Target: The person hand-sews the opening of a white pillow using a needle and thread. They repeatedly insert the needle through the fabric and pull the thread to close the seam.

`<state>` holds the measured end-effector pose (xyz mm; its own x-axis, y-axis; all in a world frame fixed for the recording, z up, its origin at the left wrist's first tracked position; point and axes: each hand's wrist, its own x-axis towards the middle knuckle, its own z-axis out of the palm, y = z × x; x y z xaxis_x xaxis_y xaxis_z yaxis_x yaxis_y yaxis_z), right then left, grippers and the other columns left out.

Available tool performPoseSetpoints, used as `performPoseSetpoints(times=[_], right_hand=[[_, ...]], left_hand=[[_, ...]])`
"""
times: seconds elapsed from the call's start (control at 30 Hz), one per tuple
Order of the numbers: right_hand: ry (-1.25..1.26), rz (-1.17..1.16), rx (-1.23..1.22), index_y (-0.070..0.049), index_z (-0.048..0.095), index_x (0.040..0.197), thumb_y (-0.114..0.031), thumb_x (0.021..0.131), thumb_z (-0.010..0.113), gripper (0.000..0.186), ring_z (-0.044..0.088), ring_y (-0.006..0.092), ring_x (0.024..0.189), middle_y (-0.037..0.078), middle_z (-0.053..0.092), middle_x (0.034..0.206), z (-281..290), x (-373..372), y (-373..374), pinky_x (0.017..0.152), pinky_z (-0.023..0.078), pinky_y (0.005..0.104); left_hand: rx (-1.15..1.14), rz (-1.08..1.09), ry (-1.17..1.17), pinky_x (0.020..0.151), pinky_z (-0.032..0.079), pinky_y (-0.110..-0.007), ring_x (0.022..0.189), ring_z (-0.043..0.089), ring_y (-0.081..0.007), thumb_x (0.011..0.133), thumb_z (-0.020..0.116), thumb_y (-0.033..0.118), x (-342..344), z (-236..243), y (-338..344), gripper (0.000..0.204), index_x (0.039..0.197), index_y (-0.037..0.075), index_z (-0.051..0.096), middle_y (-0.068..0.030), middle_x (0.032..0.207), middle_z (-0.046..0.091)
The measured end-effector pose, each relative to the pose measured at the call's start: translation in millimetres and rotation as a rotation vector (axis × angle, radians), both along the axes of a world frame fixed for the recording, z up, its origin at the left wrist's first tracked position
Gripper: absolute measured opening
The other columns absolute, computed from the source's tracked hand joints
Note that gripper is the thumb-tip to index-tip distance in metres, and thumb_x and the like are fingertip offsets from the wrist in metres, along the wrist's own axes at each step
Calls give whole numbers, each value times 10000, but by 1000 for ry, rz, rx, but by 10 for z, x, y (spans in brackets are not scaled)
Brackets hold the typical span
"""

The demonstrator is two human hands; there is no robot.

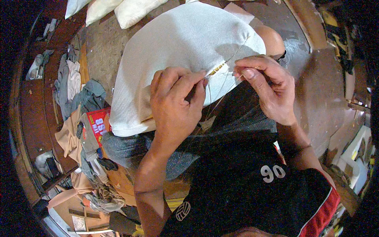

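Observation:
A large, plump white cushion (166, 43) lies across my lap. Along its right-hand edge runs a partly open seam (216, 70), with something yellowish showing in the gap. My left hand (176, 100) rests on the cushion, thumb and forefinger pinched on the fabric at the seam's lower end. Just right of the seam, my right hand (270, 85) is closed, with fingertips pinched together on a fine thread. Thin strands of thread (213, 89) hang in loops below the seam, between the hands. Whether a needle is in the right fingers is too small to tell.
Several cream cushions (132, 12) lie at the far edge. Crumpled cloths (89, 96) and a red packet (99, 123) are heaped on the left. My bare knee (269, 41) shows beyond the cushion's right side. White and yellow items (357, 158) are piled at the right rim.

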<state>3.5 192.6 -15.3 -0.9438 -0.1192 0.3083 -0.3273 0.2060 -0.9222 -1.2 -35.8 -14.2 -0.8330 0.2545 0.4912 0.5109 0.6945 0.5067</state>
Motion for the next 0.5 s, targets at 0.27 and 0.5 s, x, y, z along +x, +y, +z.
performPoseSetpoints(times=[0.27, 0.5], right_hand=[[-55, -8, 15, -16, 740, 1125, -100, 1001, 671, 164, 631, 152, 821, 63, 696, 927, -4, 25, 3, 732, 496, 287], [-34, -13, 14, -14, 740, 1117, -96, 1004, 667, 158, 623, 147, 798, 57, 677, 880, -30, 26, 2, 719, 493, 282]], left_hand=[[-69, -16, 73, 838, 460, -423, 944, 595, -284, 785, 804, 104, 18, -27, 4, 203, 972, 118, 728, -49, 978, 647], [-183, -10, 102, 864, 457, -448, 972, 585, -304, 813, 775, 120, 38, 10, 57, 175, 955, 106, 674, -59, 992, 643]])
